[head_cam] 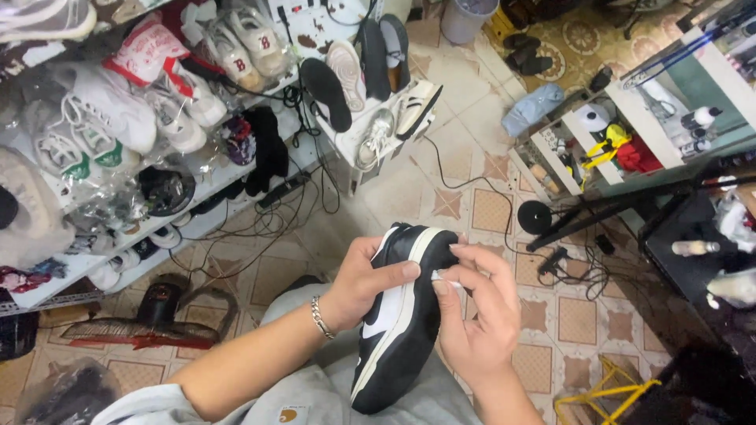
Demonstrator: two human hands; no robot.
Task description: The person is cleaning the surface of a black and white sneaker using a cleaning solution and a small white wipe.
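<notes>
Holding a black-and-white sneaker (402, 315) in a closed left hand (364, 283) grip, right hand (472, 315) fingers pinch a small white wipe (441, 276) against it.

Clear plastic bags (94, 134) wrap the white sneakers on the left shelf (236, 169). A red-and-white pouch (146, 49) lies at the top of that pile. A small square tan label (289, 413) sits on the grey garment at the lower edge. No signs or screens are visible.
</notes>
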